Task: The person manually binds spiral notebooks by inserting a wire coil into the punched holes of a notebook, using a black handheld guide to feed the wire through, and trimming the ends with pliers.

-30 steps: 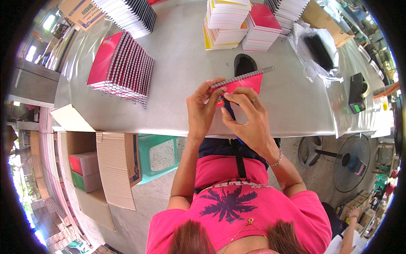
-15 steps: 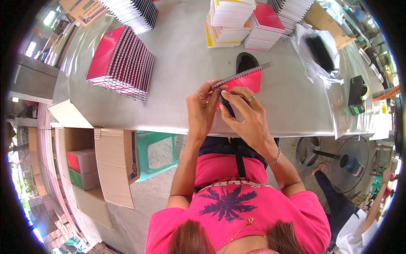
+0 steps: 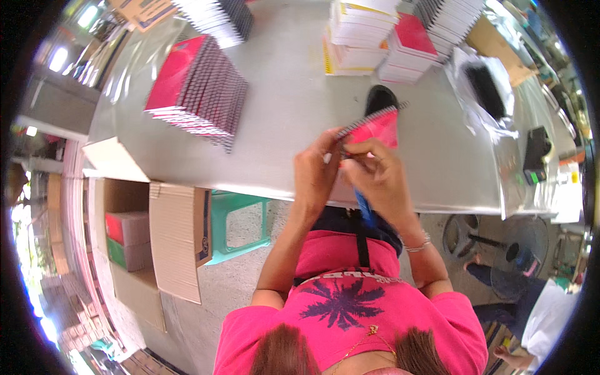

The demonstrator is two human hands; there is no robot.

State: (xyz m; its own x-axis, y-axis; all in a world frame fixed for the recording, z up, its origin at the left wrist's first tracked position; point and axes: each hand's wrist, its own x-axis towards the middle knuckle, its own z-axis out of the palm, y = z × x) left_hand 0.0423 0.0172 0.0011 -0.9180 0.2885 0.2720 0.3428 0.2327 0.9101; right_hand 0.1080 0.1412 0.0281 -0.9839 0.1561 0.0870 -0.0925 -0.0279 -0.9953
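Note:
My left hand (image 3: 314,169) is closed on the near end of a red-covered spiral notebook (image 3: 378,130), pinching it by its dark wire coil. The notebook is tilted over the table's near edge, its coil running up to the far right and a loose end of wire sticking out past the cover. My right hand (image 3: 381,175), blurred by motion, is closed around blue-handled pliers (image 3: 364,206). Their jaws are hidden behind the fingers near the coil's near end. Just beyond the notebook lies a dark rounded object (image 3: 380,97).
A stack of red spiral notebooks (image 3: 197,94) stands at left on the grey table (image 3: 281,94). More stacks (image 3: 362,37) rise at the back. A bag of black coils (image 3: 484,90) and a tape dispenser (image 3: 536,153) lie right. An open carton (image 3: 175,240) and green stool (image 3: 240,228) stand below left.
The whole view has shifted, so the table's things sit further right. My right hand has turned, and the pliers' blue handles now point down towards me. The left hand keeps its hold on the notebook.

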